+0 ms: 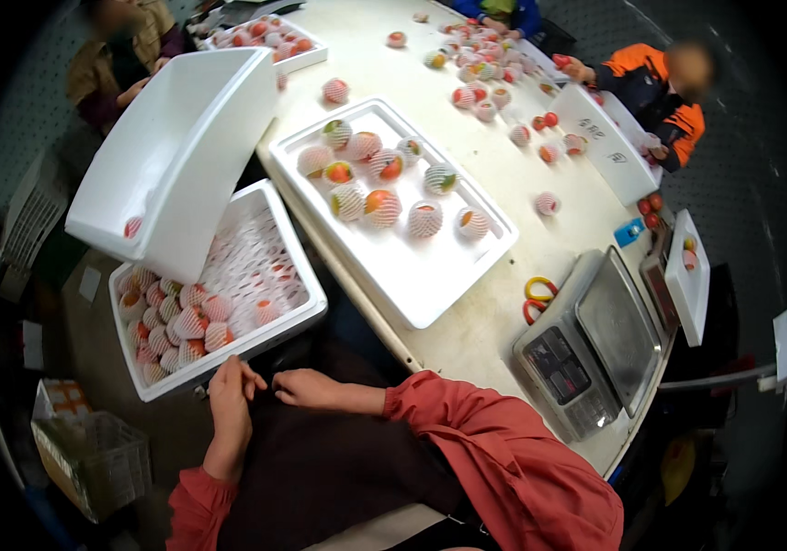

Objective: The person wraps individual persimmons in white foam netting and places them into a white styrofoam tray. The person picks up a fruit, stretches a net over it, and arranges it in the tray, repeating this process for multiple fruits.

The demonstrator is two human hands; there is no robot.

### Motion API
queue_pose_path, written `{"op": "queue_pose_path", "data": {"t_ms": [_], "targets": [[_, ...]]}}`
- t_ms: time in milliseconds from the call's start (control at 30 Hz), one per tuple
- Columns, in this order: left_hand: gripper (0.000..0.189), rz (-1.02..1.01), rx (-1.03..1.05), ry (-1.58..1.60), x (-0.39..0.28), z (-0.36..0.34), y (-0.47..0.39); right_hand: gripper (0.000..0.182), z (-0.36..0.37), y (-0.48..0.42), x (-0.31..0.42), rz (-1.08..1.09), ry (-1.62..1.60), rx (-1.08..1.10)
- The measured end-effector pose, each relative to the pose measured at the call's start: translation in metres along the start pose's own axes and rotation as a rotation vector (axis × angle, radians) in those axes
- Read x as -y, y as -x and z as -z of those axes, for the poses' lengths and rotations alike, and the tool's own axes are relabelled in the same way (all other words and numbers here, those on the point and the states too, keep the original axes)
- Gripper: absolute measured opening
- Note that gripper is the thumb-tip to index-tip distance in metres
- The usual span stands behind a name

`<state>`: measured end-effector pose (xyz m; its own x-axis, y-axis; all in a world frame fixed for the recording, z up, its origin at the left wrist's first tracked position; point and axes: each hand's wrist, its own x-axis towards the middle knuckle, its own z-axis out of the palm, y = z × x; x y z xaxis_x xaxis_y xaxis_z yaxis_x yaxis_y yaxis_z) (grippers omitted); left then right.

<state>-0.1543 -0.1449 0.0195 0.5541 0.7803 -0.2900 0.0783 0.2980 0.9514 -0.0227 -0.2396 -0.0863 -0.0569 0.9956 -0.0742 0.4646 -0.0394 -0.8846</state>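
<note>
My left hand point(231, 399) is at the near rim of a white foam box point(297, 313), fingers bent and slightly apart; whether it touches the rim cannot be told. My right hand point(307, 389) is loosely curled in front of the dark apron point(324, 468), just right of the left. No object shows in either hand. Net-sleeved fruits point(190, 322), probably tomatoes, fill the box's near left part over a perforated liner point(255, 248). A second foam box point(179, 151) leans tilted over it, with one fruit point(133, 227) inside. On the table point(372, 65), a foam lid point(428, 293) holds several sleeved fruits point(383, 209).
A digital scale point(583, 344) stands at the table's right, beside red-and-yellow scissors point(536, 299). Loose fruits point(483, 52) spread across the far side. Another person point(655, 96) handles a foam box point(607, 144); others stand at the far edge and left. A plastic crate point(114, 454) sits on the floor.
</note>
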Motion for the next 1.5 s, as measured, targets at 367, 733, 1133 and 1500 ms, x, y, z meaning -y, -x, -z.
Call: {"op": "queue_pose_path", "data": {"t_ms": [367,733,1133,1500], "targets": [[0.027,-0.289,-0.366,-0.218,-0.011,0.067,-0.032,0.018,0.008,0.003,0.008,0.020,-0.053,-0.041],[0.057,-0.423,-0.468,-1.306,0.004,0.080,-0.098,0.018,0.005,0.003,0.016,0.026,-0.022,-0.027],[0.044,-0.546,-0.353,-1.239,0.006,0.078,-0.105,0.017,0.012,-0.002,0.019,0.010,-0.116,-0.055],[0.041,-0.217,0.036,-0.029,-0.020,0.032,-0.022,0.047,0.062,-0.043,0.069,-0.051,-0.995,-0.099]]}}
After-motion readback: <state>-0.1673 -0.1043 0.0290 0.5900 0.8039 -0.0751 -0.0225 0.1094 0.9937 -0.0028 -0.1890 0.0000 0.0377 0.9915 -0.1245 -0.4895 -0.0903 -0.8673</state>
